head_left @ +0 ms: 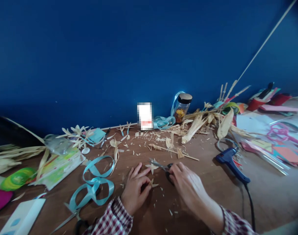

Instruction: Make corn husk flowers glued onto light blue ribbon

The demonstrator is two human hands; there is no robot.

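My right hand (pixel 188 182) is closed round the dark handles of a small pair of scissors (pixel 160 165). The blades point left, over a pale star-shaped piece of corn husk (pixel 152 167) on the wooden table. Beside it my left hand (pixel 137 188) rests low on the table, thumb and a finger pinched together at another pointed piece of corn husk (pixel 153 184); its other fingers stretch forward towards the star-shaped piece. Small husk clippings (pixel 155 205) lie about both hands.
A blue glue gun (pixel 233 166) lies at right, its cord trailing forward. Curled light-blue ribbon (pixel 100 181) and larger scissors (pixel 70 217) are at left. Along the wall stand a lidded jar (pixel 182 109) and dry husks (pixel 195 129). A paint-smeared tray (pixel 58 173) lies far left.
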